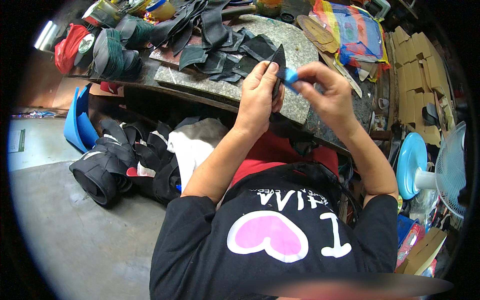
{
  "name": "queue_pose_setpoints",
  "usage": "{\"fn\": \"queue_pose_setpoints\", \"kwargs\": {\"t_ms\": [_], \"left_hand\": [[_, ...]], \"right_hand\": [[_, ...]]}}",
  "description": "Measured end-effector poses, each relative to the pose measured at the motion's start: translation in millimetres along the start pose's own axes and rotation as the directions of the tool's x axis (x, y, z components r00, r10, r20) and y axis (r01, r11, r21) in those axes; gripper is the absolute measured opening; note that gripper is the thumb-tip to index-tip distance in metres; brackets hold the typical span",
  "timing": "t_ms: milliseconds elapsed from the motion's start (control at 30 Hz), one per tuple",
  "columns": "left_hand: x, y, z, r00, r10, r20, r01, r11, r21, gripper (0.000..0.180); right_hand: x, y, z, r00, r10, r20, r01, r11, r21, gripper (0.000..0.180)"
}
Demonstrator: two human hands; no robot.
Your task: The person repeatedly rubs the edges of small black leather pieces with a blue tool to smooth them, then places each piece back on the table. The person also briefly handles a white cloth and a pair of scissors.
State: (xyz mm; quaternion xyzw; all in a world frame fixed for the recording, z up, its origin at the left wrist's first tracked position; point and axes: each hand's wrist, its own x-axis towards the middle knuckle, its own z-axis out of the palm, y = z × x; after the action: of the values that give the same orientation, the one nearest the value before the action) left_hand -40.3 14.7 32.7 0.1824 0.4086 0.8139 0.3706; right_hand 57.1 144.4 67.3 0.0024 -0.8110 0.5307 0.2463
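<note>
My left hand (256,100) is raised above the near edge of the bench, its thumb and fingers pinching a dark, pointed piece of leather or fabric (279,56). Against that piece, my right hand (328,91) grips a small bright blue object (290,76) between thumb and fingertips; it is smeared by motion, and its kind does not show. Just behind my left hand, several cut black pieces (215,61) lie loosely piled on a speckled stone slab (295,47).
Long black strips (215,25) and bundled dark green-edged pieces (116,55) crowd the bench's left. A colourful mesh bag (350,32) lies at the back right. Stacked cardboard boxes (417,75) and a fan (450,170) stand right. Black shoe-like items (107,165) heap at lower left.
</note>
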Motion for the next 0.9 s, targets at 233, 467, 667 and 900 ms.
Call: {"fn": "queue_pose_setpoints", "kwargs": {"t_ms": [233, 467, 667, 900], "left_hand": [[-1, 2, 6, 0.996, -0.067, -0.057, 0.070, 0.996, 0.046, 0.021], [-8, 4, 2, 0.997, -0.051, 0.051, 0.050, 0.998, 0.026, 0.022], [-20, 12, 1, 0.998, -0.065, -0.019, 0.067, 0.975, 0.213, 0.015], [-13, 69, -3, 0.998, -0.024, 0.061, 0.007, 0.966, 0.258, 0.027]], "right_hand": [[3, 0, 2, 0.964, -0.266, 0.007, 0.261, 0.938, -0.228, 0.016], [8, 7, -6, 0.970, -0.208, -0.129, 0.185, 0.968, -0.170, 0.014], [-6, 50, -20, 0.977, 0.059, -0.205, -0.078, 0.993, -0.087, 0.008], [-34, 118, -46, 0.924, 0.276, -0.264, -0.290, 0.957, -0.017, 0.010]]}}
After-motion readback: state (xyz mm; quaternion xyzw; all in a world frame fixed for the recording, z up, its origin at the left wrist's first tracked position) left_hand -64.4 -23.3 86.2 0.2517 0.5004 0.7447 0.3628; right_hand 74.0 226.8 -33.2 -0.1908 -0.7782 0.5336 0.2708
